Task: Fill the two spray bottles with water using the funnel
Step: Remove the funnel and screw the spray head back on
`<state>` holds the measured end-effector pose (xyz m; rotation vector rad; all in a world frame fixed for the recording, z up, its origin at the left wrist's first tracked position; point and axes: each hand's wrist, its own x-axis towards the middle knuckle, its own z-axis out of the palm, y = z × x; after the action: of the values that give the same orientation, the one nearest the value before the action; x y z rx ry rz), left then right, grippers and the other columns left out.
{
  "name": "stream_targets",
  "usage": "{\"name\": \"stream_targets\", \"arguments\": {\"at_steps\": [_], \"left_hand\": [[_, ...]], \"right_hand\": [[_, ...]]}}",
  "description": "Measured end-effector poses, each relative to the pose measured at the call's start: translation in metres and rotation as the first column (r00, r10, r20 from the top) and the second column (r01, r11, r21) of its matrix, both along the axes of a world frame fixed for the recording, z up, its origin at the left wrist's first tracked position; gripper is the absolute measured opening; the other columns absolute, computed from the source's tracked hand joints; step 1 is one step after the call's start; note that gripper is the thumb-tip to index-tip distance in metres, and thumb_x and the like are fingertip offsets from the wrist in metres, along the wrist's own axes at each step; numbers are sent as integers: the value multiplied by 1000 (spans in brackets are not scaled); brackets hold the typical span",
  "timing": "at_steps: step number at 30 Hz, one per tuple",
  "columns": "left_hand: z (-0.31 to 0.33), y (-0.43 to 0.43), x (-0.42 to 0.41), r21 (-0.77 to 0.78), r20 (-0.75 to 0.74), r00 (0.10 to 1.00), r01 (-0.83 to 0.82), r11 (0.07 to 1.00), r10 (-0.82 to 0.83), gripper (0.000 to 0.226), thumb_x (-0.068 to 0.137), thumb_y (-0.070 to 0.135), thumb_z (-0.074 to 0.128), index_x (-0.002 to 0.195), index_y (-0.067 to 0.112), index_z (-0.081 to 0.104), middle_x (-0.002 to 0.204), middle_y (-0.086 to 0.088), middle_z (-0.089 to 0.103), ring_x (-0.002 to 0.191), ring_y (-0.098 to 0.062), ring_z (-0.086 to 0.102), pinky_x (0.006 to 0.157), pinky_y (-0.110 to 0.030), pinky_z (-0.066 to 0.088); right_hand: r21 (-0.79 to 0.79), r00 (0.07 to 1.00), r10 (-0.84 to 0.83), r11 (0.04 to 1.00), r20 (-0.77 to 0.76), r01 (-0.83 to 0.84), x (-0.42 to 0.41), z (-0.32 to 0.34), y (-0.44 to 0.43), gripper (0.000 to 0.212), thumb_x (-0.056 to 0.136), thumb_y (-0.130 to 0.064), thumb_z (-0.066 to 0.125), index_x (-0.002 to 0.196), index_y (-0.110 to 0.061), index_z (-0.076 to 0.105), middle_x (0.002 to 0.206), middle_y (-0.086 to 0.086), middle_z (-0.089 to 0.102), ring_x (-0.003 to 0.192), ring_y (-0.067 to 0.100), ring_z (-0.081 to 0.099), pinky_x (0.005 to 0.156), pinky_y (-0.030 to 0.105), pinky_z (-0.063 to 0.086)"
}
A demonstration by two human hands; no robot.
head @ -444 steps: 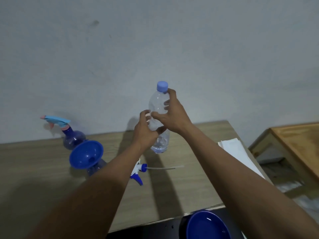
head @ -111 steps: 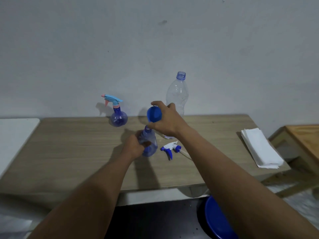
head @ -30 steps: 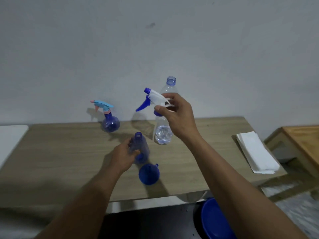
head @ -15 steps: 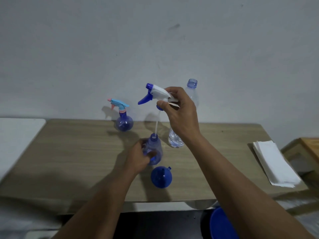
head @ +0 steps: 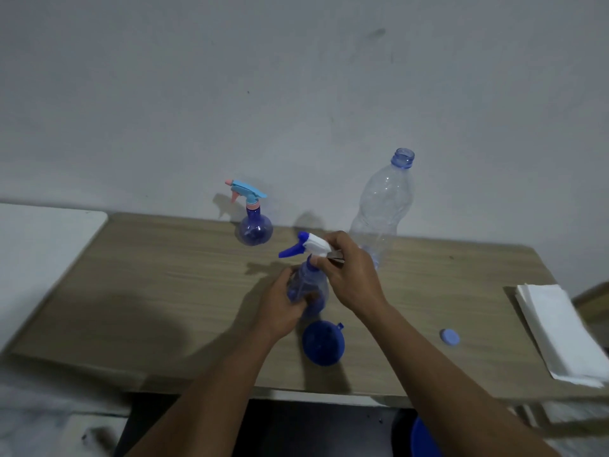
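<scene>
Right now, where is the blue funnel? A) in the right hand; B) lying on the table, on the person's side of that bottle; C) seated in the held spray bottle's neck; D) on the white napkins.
B: the funnel lies on the table just nearer the person than the spray bottle the left hand grips; the right hand holds the trigger head.
</scene>
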<state>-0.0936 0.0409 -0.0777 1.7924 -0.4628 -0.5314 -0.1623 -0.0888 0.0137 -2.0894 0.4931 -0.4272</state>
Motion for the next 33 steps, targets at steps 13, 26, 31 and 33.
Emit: {"name": "stream_targets", "arguments": {"at_steps": [13,26,31,33], "left_hand": [[-2,-5,0,-126,-112,993,-33,992,19,41,83,-9,67,116,15,59,107,1,68,90,2,66,74,-14,51],[-7,-8,-4,-104,-65,997,-51,993,44,42,83,-13,64,109,20,56,100,-1,64,89,-7,64,69,-11,50],[-6,-5,-4,-46,-18,999,-46,998,45,54,80,-11,68,104,35,55,93,15,69,89,1,67,68,-13,51],[-4,-4,-5,-28,-2,1000,-31,999,31,57,80,-6,70,105,42,53,93,28,68,89,9,65,69,-12,52]], "right_hand": [[-110,993,101,988,-59,-107,8,-17,-6,11,90,-20,70,95,-23,61,89,-13,57,80,5,55,71,21,41],[116,1000,-28,993,-2,28,10,-43,2,31,84,-29,78,105,-24,56,97,-13,68,92,1,65,84,28,56],[151,998,-11,989,58,2,6,-45,6,32,86,-31,76,110,-23,58,100,-14,67,96,2,65,86,27,56],[133,998,-6,991,59,-2,5,-46,6,23,90,-28,72,108,-21,61,98,-12,68,93,5,65,86,35,56]]}}
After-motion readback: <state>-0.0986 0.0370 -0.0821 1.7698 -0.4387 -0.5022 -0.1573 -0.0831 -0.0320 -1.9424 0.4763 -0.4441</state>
